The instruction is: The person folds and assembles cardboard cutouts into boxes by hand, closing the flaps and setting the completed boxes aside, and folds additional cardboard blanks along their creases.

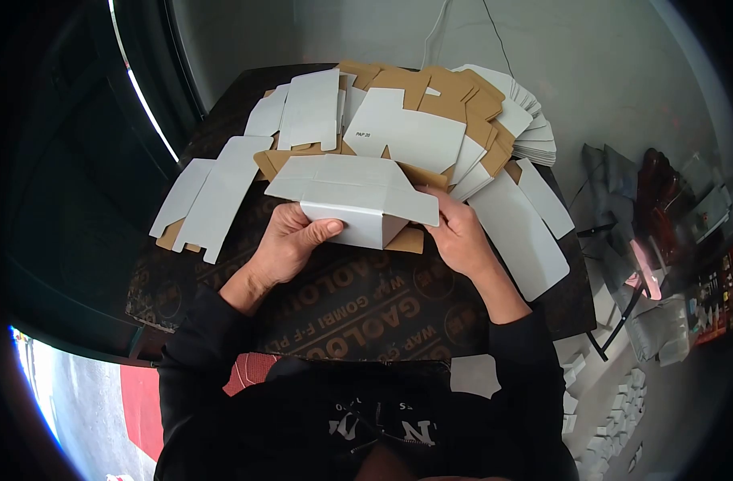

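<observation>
A partly folded white cardboard box (342, 223) with brown inner faces is held above the dark printed table. My left hand (290, 243) grips its left end, thumb across the front panel. At the right end, my right hand (456, 228) is closed on the box's side flap, some fingers hidden behind it. The box's wide top panel and side flaps spread outward, and a brown flap shows at its lower right. Just behind it lies a flat white blank (406, 131) with small printed text.
Flat white and brown blanks cover the back of the table (326, 309). More blanks lie at the left (210, 192) and right (517, 232). A fanned stack (535, 143) sits at the back right. Small white boxes (615, 421) stand on the floor at right.
</observation>
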`<state>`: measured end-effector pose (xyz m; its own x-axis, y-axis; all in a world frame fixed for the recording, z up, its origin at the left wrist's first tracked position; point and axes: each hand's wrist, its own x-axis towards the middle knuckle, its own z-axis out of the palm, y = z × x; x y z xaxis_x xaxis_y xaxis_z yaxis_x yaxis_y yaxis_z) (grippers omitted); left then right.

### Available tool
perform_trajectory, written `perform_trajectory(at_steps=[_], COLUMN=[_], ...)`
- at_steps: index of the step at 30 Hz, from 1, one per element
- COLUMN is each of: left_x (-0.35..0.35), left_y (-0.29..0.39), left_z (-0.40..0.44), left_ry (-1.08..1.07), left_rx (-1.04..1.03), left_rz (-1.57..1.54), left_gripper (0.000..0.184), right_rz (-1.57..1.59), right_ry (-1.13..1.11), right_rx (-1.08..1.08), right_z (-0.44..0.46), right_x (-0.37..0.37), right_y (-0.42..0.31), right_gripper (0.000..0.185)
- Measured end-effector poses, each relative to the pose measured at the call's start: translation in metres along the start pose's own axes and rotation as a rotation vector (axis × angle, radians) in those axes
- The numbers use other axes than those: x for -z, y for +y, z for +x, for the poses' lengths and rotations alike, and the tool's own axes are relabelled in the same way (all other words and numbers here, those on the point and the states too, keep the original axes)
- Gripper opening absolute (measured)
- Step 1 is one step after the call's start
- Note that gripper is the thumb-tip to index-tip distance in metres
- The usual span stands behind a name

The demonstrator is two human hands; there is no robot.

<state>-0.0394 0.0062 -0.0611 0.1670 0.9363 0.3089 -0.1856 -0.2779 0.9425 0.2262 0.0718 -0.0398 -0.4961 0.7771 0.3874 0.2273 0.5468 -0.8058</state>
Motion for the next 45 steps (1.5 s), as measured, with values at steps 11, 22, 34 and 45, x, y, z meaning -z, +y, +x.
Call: perform_trajectory(at_steps=[11,22,34,45], left_x=[-0.02,-0.011,-0.007,0.013], left_y=[0.001,0.005,0.016,0.023], left_z=[0.001,0.001,0.004,0.0], left_ry=[-0.022,0.1,0.111,0.036], left_rx=[0.174,0.062,-0.088,-0.183], left_rz=[-0.186,0.05,-0.308,-0.555], left_gripper=[0.029,0.027,0.035,0.044], right_rz=[-0.038,-0.123,0.383,0.307], right_ry=[-0.002,0.055,0.282,0.235], right_rx=[0.098,0.004,0.035,0.015], right_z=[-0.008,-0.005,-0.003,-0.004], right_x=[-0.023,0.006,0.015,0.012], right_y=[0.015,-0.004,0.009,-0.004], right_gripper=[0.018,0.026,0.059,0.05])
